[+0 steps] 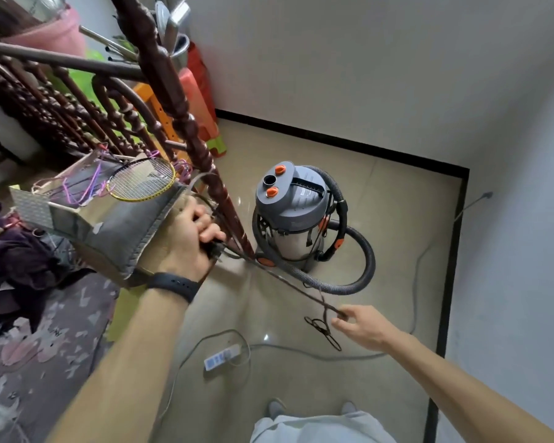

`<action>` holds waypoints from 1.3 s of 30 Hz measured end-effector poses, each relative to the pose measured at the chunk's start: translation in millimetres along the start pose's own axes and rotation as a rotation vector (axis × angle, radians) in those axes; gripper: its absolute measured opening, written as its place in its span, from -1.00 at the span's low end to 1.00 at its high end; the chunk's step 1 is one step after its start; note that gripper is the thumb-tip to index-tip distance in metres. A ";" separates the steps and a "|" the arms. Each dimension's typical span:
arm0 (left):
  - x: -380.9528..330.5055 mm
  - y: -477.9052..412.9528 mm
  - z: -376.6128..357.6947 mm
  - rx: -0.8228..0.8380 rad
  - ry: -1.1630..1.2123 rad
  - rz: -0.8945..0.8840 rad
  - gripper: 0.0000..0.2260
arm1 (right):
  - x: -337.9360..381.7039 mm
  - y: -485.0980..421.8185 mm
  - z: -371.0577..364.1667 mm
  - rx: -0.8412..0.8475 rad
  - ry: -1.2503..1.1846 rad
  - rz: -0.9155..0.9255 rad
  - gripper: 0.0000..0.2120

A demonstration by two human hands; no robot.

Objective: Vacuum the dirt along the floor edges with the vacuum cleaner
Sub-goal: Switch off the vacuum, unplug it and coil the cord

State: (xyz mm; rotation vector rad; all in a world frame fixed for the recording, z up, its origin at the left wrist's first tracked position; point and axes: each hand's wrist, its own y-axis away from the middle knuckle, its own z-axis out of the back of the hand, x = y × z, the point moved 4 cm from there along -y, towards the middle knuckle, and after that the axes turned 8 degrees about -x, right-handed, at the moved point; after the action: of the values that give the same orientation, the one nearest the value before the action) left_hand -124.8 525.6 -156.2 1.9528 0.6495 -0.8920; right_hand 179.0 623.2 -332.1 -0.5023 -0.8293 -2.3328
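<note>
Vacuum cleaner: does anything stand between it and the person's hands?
Yes. A carved wooden post rises between the left hand and the vacuum cleaner. Its grey hose loops on the floor between it and the right hand. Both hands hold a dark cord.

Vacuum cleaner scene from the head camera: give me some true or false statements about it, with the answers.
1. The grey-lidded, steel-drum vacuum cleaner stands upright on the beige tiled floor. True.
2. The left hand rests open on the vacuum's lid. False: it grips the thin dark cord beside the dark turned wooden post.
3. The right hand pinches that cord. True.
4. The white power strip sits on top of the vacuum. False: it lies on the floor.
</note>
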 end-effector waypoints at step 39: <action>-23.2 -59.6 97.9 -0.315 -0.650 -0.263 -0.68 | -35.7 -12.9 -39.2 0.039 0.380 -0.157 -0.52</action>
State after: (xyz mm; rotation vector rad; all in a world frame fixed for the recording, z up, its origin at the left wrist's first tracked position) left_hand -214.6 467.3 -203.2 1.2104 0.6120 -1.4055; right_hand 191.5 619.9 -385.1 0.0281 -0.7488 -2.4396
